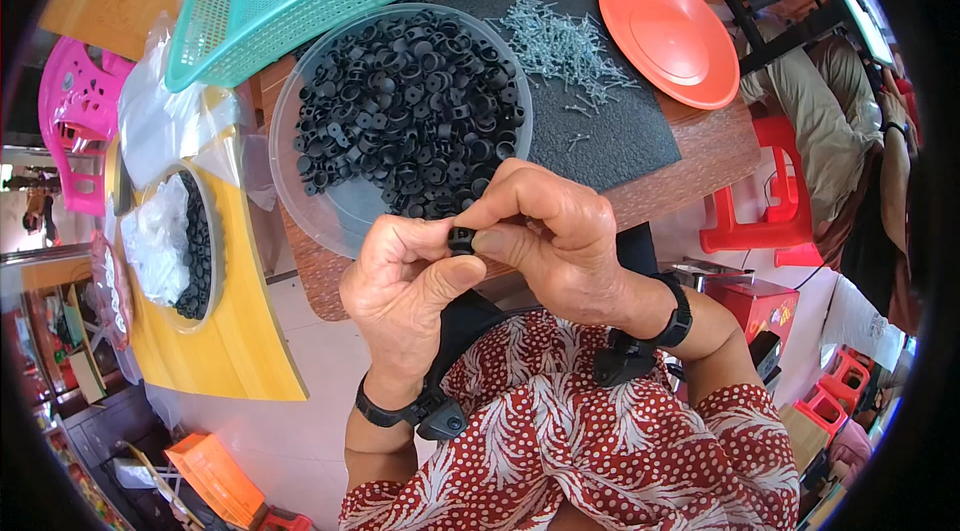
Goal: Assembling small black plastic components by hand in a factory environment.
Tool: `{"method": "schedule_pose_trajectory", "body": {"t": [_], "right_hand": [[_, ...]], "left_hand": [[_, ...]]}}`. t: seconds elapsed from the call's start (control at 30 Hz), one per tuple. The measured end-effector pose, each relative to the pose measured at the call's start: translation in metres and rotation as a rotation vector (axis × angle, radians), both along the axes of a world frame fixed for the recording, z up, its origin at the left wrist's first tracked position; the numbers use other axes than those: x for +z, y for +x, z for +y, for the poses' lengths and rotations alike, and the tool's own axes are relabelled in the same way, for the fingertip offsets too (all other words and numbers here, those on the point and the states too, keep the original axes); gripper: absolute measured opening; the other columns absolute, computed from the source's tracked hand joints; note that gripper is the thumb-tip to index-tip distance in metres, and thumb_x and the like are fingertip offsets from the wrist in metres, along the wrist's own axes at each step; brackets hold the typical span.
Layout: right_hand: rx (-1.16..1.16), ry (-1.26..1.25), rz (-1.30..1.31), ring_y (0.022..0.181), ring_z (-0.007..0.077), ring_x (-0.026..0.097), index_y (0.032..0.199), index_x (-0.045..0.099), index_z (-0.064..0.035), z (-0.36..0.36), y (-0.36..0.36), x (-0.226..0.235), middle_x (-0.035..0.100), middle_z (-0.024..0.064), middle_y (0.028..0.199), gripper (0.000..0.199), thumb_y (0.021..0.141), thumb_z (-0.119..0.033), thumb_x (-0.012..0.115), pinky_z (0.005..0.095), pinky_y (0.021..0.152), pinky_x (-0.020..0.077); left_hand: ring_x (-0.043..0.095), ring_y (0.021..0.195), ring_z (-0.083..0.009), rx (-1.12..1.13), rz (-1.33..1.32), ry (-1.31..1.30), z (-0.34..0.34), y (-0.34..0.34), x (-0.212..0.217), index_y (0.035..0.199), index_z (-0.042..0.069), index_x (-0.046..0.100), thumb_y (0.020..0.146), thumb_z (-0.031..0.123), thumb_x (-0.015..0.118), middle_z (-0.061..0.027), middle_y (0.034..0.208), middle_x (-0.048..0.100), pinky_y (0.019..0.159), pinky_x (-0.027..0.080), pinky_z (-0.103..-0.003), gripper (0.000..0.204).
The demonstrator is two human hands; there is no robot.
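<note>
Between my two hands, just over the near rim of a clear round tub (292,193), is a small black plastic part (461,240) with a rounded shape. The thumb and fingers of my left hand (405,276) grip it from one side. My right hand (555,243) pinches it from the other, fingertips close together; whether a screw is in them is hidden. Many similar black parts (410,101) fill the tub, some ring-shaped, some with small holes. To the tub's right, a heap of silver screws (560,43) lies on a dark grey foam mat (620,146).
An orange-red plate (668,36) rests at the mat's far right. Behind the tub stands a teal basket (310,6). On a yellow table (230,331) at left, another tub holds black parts and a plastic bag (158,246). Red stools (770,201) and a seated person are at right.
</note>
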State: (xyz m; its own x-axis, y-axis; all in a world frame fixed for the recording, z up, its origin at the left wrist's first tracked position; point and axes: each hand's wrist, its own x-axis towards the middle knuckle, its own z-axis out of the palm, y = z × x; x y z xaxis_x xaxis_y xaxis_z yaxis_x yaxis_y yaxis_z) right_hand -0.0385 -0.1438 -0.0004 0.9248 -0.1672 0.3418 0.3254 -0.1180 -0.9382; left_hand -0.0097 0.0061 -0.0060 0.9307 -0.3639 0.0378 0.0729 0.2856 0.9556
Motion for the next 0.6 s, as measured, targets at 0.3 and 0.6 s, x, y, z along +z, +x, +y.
{"method": "schedule_pose_trajectory", "body": {"t": [0.3,0.6], "right_hand": [[0.016,0.149,0.114,0.066,0.0091,0.053,0.082,0.059,0.0019,0.005,-0.008,0.005,0.052,0.0046,0.077,0.011,0.076,0.011,0.060,0.0233,0.056,0.0437],[0.029,0.227,0.161,0.070,0.0062,0.053,0.089,0.062,0.0006,0.003,-0.009,0.006,0.056,0.0035,0.081,0.011,0.080,0.006,0.063,0.0197,0.059,0.0425]], "left_hand": [[0.055,0.075,-0.0103,0.007,-0.143,-0.007,-0.001,0.000,-0.006,0.093,-0.004,0.056,0.071,0.009,0.078,-0.0081,0.083,0.061,0.066,0.047,-0.023,0.033],[0.057,0.071,-0.0182,0.079,-0.476,0.089,-0.008,0.011,-0.019,0.086,-0.003,0.055,0.069,0.014,0.078,-0.0125,0.078,0.061,0.064,0.047,-0.027,0.034]]}}
